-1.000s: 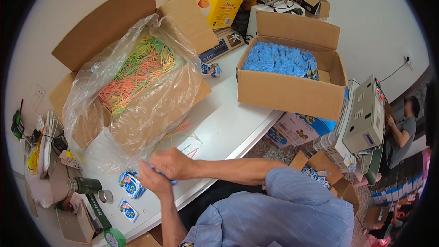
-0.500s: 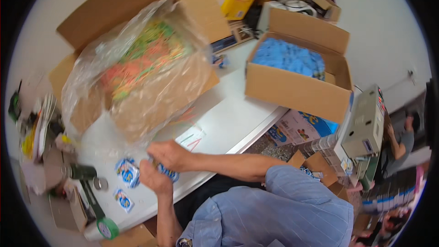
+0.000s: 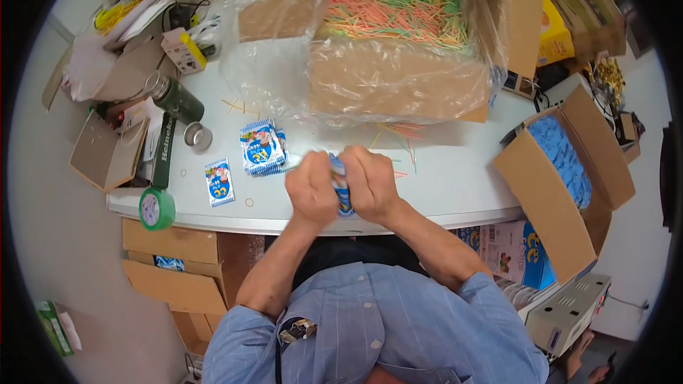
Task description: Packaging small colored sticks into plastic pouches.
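Observation:
My left hand (image 3: 311, 193) and my right hand (image 3: 371, 184) are pressed together over the near edge of the white table (image 3: 441, 185), both closed on a small blue and white packet (image 3: 340, 183) held upright between them. A stack of like packets (image 3: 262, 147) lies just left of my hands, and a single packet (image 3: 219, 181) lies further left. Behind my hands stands a big cardboard box (image 3: 398, 64) lined with clear plastic and full of thin coloured sticks (image 3: 398, 14). A few loose sticks (image 3: 405, 139) lie on the table.
An open carton of blue packets (image 3: 569, 171) sits at the right. A green tape roll (image 3: 156, 208), a metal cup (image 3: 198, 136), a dark bottle (image 3: 175, 98) and flat cardboard (image 3: 107, 153) crowd the table's left end. Cartons (image 3: 171, 270) stand under the table.
The view has swung round so the stick box is now straight ahead. My hands have come together at the table's near edge with a packet gripped between them.

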A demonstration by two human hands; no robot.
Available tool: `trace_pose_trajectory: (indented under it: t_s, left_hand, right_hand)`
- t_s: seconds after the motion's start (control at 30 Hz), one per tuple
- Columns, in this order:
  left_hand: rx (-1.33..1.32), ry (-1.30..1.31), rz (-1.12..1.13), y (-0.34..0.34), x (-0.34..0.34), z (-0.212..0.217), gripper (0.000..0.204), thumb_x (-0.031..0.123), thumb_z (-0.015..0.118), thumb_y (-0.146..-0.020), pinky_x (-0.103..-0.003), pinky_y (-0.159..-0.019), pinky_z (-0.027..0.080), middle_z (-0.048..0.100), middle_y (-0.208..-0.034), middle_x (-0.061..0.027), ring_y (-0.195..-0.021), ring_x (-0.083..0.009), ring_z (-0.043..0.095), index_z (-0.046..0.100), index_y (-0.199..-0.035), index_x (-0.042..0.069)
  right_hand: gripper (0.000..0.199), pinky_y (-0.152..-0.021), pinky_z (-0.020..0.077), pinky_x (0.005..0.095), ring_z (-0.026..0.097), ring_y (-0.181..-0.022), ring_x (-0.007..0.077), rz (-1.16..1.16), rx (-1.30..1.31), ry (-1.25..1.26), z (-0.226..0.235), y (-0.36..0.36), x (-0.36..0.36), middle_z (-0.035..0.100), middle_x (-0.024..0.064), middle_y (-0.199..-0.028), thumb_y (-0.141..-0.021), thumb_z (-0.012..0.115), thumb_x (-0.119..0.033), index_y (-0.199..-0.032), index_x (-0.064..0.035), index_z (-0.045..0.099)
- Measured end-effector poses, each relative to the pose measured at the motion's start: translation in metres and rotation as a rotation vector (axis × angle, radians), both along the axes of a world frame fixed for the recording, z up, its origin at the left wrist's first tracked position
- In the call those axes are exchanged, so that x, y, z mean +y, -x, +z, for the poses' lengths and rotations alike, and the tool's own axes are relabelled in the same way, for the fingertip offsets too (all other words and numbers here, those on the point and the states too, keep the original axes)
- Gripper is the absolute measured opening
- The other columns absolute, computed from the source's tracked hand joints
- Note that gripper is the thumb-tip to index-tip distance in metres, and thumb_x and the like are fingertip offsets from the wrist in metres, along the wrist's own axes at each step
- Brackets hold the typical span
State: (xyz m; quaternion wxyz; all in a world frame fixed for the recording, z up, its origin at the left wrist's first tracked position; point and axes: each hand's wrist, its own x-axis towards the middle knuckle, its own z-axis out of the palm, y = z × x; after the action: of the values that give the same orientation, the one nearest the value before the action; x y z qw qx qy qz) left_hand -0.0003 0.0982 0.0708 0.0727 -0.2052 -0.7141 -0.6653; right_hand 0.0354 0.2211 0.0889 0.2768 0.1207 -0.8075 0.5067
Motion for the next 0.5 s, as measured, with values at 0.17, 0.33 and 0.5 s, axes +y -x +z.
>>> trace_pose_trajectory:
  t_s: [0.17, 0.33, 0.5]
  left_hand:
    - [0.097, 0.016, -0.068, -0.007, -0.009, -0.001, 0.029, 0.014, 0.045, -0.099, -0.035, -0.049, 0.034, 0.047, -0.064, -0.0074, -0.054, -0.0172, 0.042, 0.05, -0.074, 0.0]
    - [0.073, 0.004, -0.027, -0.001, -0.018, -0.005, 0.034, 0.018, 0.044, -0.102, -0.032, -0.049, 0.033, 0.043, -0.06, -0.0066, -0.055, -0.0109, 0.04, 0.049, -0.074, 0.001]
    - [0.01, -0.036, 0.085, 0.017, -0.035, -0.014, 0.027, 0.015, 0.047, -0.101, -0.03, -0.052, 0.035, 0.047, -0.063, -0.0057, -0.06, -0.0096, 0.043, 0.053, -0.08, 0.0]
  right_hand:
    - [0.02, -0.051, 0.0413, 0.0402, 0.054, -0.057, 0.0346, -0.029, -0.134, 0.014, -0.003, 0.009, -0.007, 0.051, 0.0171, -0.066, -0.096, 0.052, -0.011, -0.08, 0.0003, 0.054]
    - [0.02, -0.052, 0.0422, 0.0395, 0.055, -0.058, 0.036, 0.02, -0.068, -0.045, -0.002, 0.019, -0.021, 0.053, 0.0179, -0.067, -0.096, 0.051, -0.01, -0.079, 0.0008, 0.053]
    - [0.027, -0.052, 0.0416, 0.0369, 0.053, -0.052, 0.0285, 0.13, -0.166, 0.082, -0.013, 0.018, -0.042, 0.052, 0.0147, -0.062, -0.1, 0.05, -0.016, -0.077, -0.0008, 0.053]
